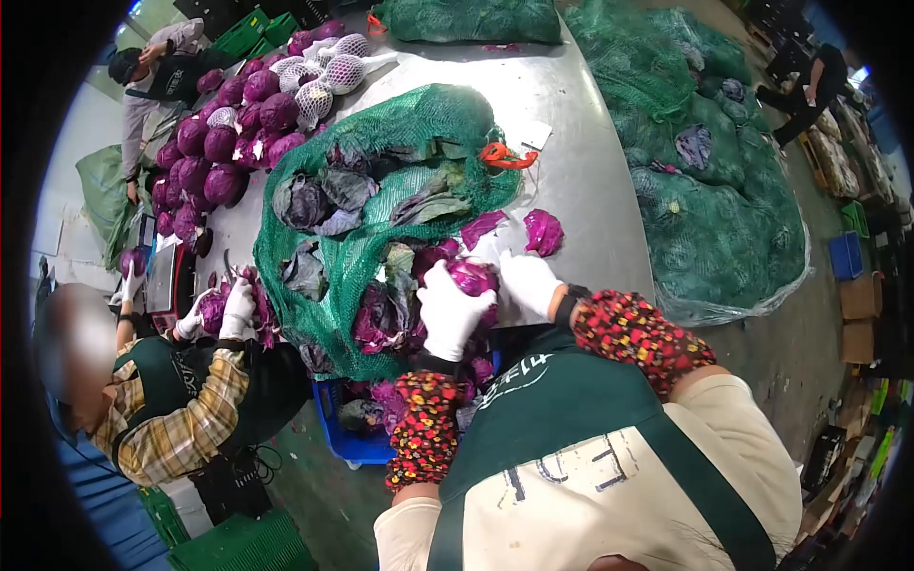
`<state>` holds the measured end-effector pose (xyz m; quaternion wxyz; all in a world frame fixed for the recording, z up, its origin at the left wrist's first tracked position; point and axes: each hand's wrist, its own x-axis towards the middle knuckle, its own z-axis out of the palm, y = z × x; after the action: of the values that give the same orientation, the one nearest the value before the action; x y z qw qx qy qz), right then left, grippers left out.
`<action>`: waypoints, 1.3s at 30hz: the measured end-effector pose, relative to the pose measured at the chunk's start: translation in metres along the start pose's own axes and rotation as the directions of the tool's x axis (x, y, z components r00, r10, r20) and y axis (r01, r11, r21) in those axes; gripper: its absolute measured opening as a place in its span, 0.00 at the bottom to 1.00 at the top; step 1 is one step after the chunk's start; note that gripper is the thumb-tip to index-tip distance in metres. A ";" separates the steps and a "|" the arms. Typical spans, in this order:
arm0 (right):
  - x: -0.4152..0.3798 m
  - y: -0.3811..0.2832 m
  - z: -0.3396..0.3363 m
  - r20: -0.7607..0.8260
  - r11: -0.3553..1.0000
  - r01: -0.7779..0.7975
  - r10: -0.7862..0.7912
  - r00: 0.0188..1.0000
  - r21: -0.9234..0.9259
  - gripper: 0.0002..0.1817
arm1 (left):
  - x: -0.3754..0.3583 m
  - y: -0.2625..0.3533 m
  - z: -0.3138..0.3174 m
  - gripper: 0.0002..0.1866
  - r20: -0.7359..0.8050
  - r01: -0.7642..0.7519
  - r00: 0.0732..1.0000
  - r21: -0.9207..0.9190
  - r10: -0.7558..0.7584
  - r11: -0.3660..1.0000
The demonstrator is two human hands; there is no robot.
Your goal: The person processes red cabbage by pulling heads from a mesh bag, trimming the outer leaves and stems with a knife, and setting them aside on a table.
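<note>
My left hand (451, 310), in a white glove, is closed round the near left side of a purple cabbage (473, 276) at the table's front edge. Just right of the cabbage is my right hand (530, 284), also gloved; its fingers point toward the cabbage, and whether they pinch anything is too small to tell. Loose purple leaves (544, 232) lie on the metal table beyond my hands. To the left spreads a green mesh bag (419, 119) with dull outer leaves (443, 193) on it. An orange tie (506, 157) sits at its right edge.
Many peeled cabbages (225, 184) are piled at the table's left, some in white foam nets (343, 74). A co-worker at left handles another cabbage. A blue crate (340, 433) holding leaves stands below the table edge. Full green sacks (714, 219) stand at right. Two more people are farther off.
</note>
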<state>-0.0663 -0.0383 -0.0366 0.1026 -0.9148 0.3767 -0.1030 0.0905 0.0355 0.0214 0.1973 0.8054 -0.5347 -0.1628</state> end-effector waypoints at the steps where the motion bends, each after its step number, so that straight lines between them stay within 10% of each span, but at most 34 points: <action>1: 0.011 0.011 0.011 0.105 0.995 -0.095 0.098 0.990 -0.031 0.13 | -0.008 0.016 -0.009 0.50 0.045 -0.108 0.993 0.039 0.106 0.993; 3: 0.016 0.023 0.042 -0.261 0.876 0.025 0.116 0.958 0.481 0.14 | -0.020 0.033 -0.002 0.51 -0.001 -0.132 0.991 0.168 0.134 0.977; 4: 0.016 0.016 0.046 -0.196 0.754 -0.217 0.416 0.888 0.620 0.11 | -0.021 0.032 -0.005 0.51 -0.008 -0.060 0.998 0.094 0.061 0.994; 6: 0.010 0.032 0.024 0.103 0.992 -0.103 0.110 0.989 -0.073 0.11 | -0.022 -0.006 -0.001 0.51 -0.038 -0.110 0.994 -0.150 0.106 0.982; 8: 0.009 0.056 0.026 0.108 0.984 -0.006 -0.013 0.994 0.177 0.14 | -0.021 -0.025 0.000 0.52 -0.079 -0.152 0.988 -0.503 0.130 0.851; 9: 0.010 0.033 -0.019 0.362 0.732 -0.452 0.294 0.885 0.510 0.18 | -0.020 -0.028 0.002 0.52 -0.078 -0.141 0.990 -0.505 0.118 0.851; 11: 0.001 0.012 -0.047 0.180 0.739 -0.293 0.232 0.956 0.606 0.18 | -0.018 -0.031 0.009 0.53 -0.061 -0.142 0.988 -0.713 0.142 0.687; 18: 0.002 -0.008 -0.042 0.424 0.863 -0.347 0.176 0.888 0.368 0.21 | -0.006 -0.025 0.017 0.55 -0.097 -0.218 0.975 -0.546 0.198 0.809; 25: 0.010 0.017 -0.019 0.030 0.951 0.001 -0.010 0.999 0.308 0.20 | -0.009 0.009 0.021 0.51 -0.140 -0.161 0.983 -0.320 0.121 0.934; 28: 0.014 0.031 -0.014 0.318 0.779 -0.377 0.240 0.918 0.501 0.20 | -0.023 0.012 0.025 0.52 -0.204 -0.202 0.965 -0.193 0.162 0.960; 32: 0.017 0.035 -0.010 0.374 0.739 -0.485 0.332 0.866 0.467 0.23 | -0.040 -0.024 0.022 0.52 -0.199 -0.241 0.967 -0.497 0.161 0.834; 33: 0.020 0.034 -0.011 0.391 0.717 -0.522 0.364 0.845 0.462 0.25 | -0.045 -0.031 0.016 0.54 -0.010 -0.038 0.999 -0.814 0.051 0.580; 35: 0.021 0.034 -0.005 0.356 0.754 -0.488 0.353 0.865 0.439 0.26 | -0.057 -0.043 0.002 0.54 0.155 0.106 0.985 -0.890 0.075 0.443; 37: 0.026 0.031 -0.006 0.384 0.708 -0.560 0.418 0.823 0.430 0.26 | -0.056 -0.053 0.007 0.56 0.002 -0.101 0.989 -0.720 0.147 0.686; 39: 0.027 0.027 -0.013 0.277 0.805 -0.543 0.479 0.833 0.239 0.26 | -0.051 -0.054 0.005 0.58 0.071 -0.061 0.980 -0.780 0.185 0.623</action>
<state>-0.0689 -0.0783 -0.0284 0.3057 -0.7568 0.5767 -0.0348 0.1125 0.1012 -0.0066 0.4949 0.5903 -0.4796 -0.4202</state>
